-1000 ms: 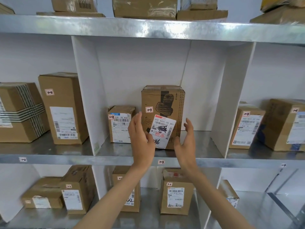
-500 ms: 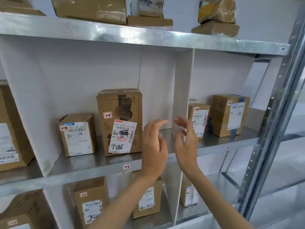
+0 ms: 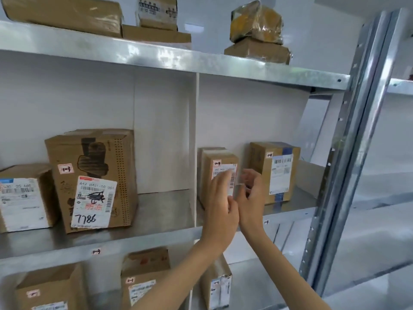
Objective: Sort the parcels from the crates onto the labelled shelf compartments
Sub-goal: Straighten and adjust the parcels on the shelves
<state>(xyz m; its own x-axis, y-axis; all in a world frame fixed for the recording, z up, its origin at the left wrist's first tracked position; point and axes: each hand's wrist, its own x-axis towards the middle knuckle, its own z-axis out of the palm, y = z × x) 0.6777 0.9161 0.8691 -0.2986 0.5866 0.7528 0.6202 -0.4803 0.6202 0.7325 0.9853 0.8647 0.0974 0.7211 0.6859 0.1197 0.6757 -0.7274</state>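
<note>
In the head view, both hands were raised before the right compartment of the middle shelf [image 3: 156, 239]. The left hand [image 3: 221, 209] had its fingers straight and lay across the white label of a narrow parcel [image 3: 206, 175], which stood just right of the white divider [image 3: 196, 130]. Whether the hand touched the parcel could not be told. The right hand [image 3: 251, 198], just beside the left, had its fingers loosely curled and blurred, grasping nothing. Farther right in that compartment stood a blue-taped parcel [image 3: 279, 171]. Left of the divider, a tall parcel [image 3: 96, 166] marked 7786 stood upright beside a smaller parcel [image 3: 24, 198]. More parcels sat on the shelves above and below.
</note>
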